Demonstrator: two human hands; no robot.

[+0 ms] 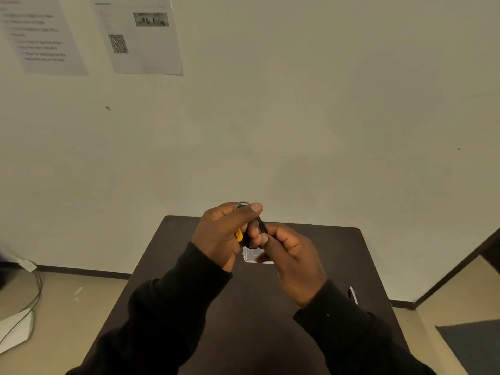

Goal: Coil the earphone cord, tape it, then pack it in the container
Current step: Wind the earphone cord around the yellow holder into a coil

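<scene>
cord: black earphone cord [260, 226] in a small coil, held up above the surface between both hands, mid-scene; not on the surface, not in the container
left hand: left hand [220, 234] closed around the coil's left side, thumb laid across the top, fingers curled under
right hand: right hand [289, 255] closed, fingertips pinching the coil's right and lower side; touching the left hand's fingers
yellow bit: small yellow piece [239, 235] showing at the left hand's fingers against the coil; tape or a tag, cannot tell which
tape roll: clear ring [241, 204] just visible at the top of the left hand, probably the tape; mostly hidden
container: clear plastic container [253, 256] on the dark surface [243, 307], just below the hands and partly hidden by them; looks empty, as far as shown
other: white pen-like thing [354, 295] on the surface at near right, well apart from the hands
step: judging by the layout, coil is made and taping is in hand; packing not yet done
handling: cord is light, thin, soft and springy; loops will likely fan out if the pinch relaxes
where to hold: pinch across all loops at one spot, keep the opposite side bare for the tape; avoid tugging at buds or plug ends, not visible here
risk: loose end slipping out of the bundle; tape sticking to fingers
</scene>
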